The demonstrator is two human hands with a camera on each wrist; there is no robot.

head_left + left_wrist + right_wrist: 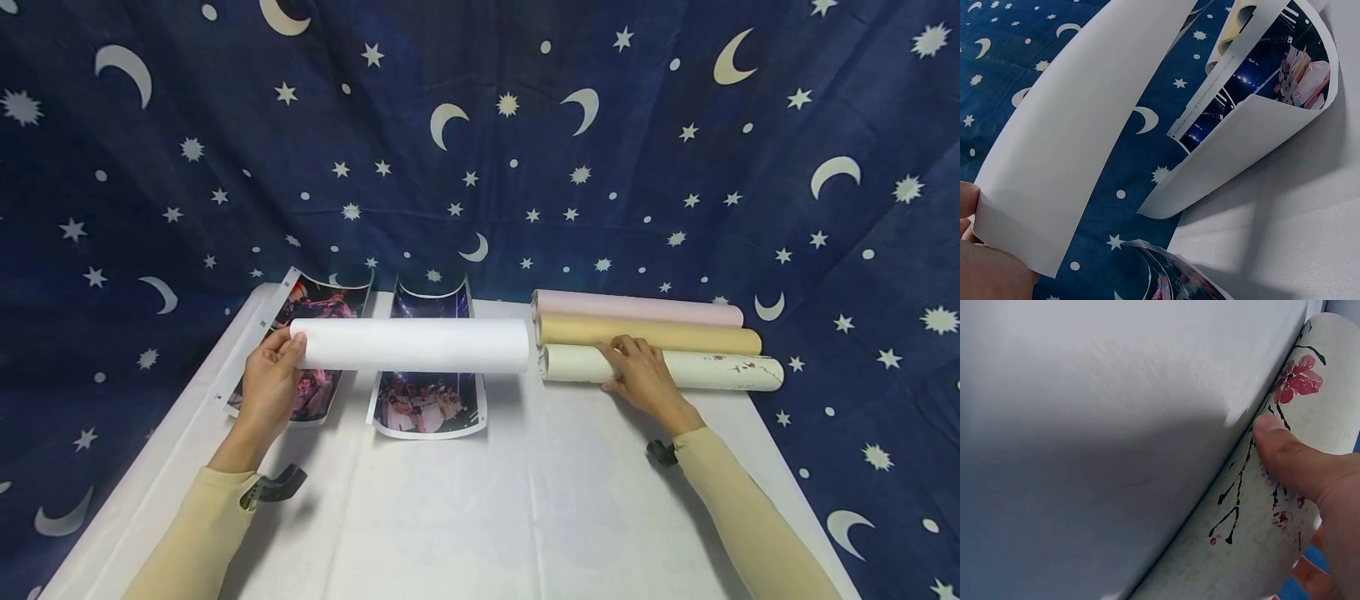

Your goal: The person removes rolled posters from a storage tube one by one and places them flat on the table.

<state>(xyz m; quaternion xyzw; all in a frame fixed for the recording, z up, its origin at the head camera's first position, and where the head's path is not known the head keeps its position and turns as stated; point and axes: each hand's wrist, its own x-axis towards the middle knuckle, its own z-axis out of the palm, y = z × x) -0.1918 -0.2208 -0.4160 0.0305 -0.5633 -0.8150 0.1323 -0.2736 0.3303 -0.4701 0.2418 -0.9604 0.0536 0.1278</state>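
My left hand (270, 379) pinches the left end of a curled white paper sheet (412, 345), thumb in front. The sheet is held above two curled photo prints and overlaps them in the head view. In the left wrist view the white sheet (1085, 125) slants up from the fingers and thumb at the lower left. My right hand (641, 372) grips the nearest of three rolls, a cream wallpaper roll (712, 370) with a red flower pattern. Its thumb (1291, 450) lies on the near side of that roll, with the other fingers over the far side.
On the white table (450, 517) lie a dark concert print (311, 396) at the left and a blue-toned group print (427, 407) beside it. Behind the cream roll are a yellow roll (697, 337) and a pink roll (645, 307). A blue star-patterned cloth (480, 125) hangs behind.
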